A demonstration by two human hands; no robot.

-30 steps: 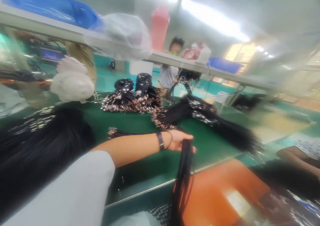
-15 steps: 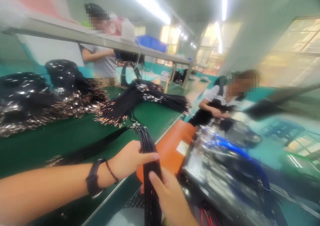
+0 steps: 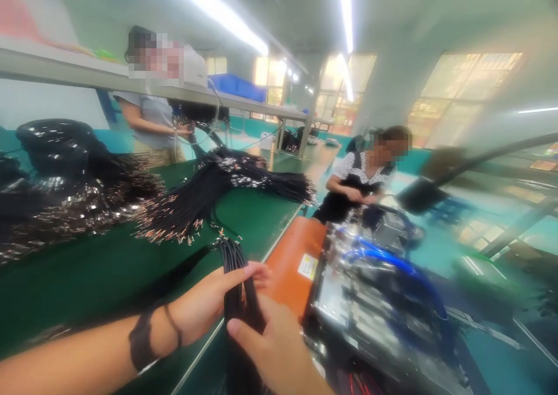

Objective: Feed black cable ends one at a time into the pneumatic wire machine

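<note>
Cables in a black bundle (image 3: 235, 259) hung over the near edge of the green tabletop (image 3: 257, 212) in the head view, the left hand (image 3: 218, 302) gripping them near their upper ends. The right hand (image 3: 272, 342) closed its grip around them just below, and beyond lay a larger black cable pile (image 3: 178, 206), left of the orange cover (image 3: 293, 255).

I have green desk (image 3: 261, 212) surface for passing a hand mid-frame, between the splayed cable pile (image 3: 174, 206) and the front edge. Tall cable bundles (image 3: 65, 150) block the left, and a shelf (image 3: 65, 72) crosses above. The orange panel (image 3: 290, 264) and machine (image 3: 344, 308) obstruct lower right; held cables (image 3: 235, 302) fill lower middle.
</note>
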